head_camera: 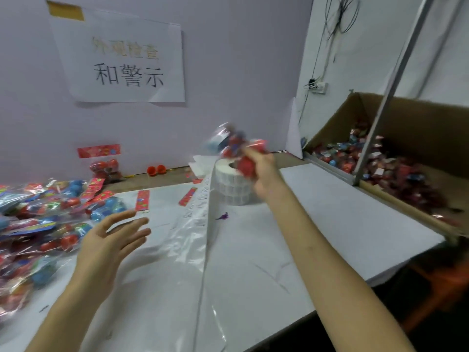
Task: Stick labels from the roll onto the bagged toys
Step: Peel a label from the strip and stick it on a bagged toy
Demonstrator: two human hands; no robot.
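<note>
Right grip [261, 171]: clenched round one bagged toy [234, 146], held up off the table [330, 212] at the far middle, right by the label roll [232, 190]!
Bagged toy: blurred, but its long axis slants up and left from the fingers. The clear crinkly end points far-left and the red contents bunch at the hand.
Left grip [111, 240]: released, fingers straight and fanned, pointing right. It hovers over the near-left table and holds nothing.
Label roll: fat white cylinder standing on end, hollow core facing up, small rectangular labels in rows round its side.
Label strip [203, 224]: glossy backing running off the roll, long axis far to near, reaching the near edge, with printed labels on its far stretch.
Pile [38, 214]: shiny cellophane bags of red and blue balls, heaped at the left.
Red cards [142, 200]: flat printed rectangles lying between pile and roll.
Cardboard box [418, 128]: brown and open at the right, with more glinting bags inside.
Table: flat, white, matt.
</note>
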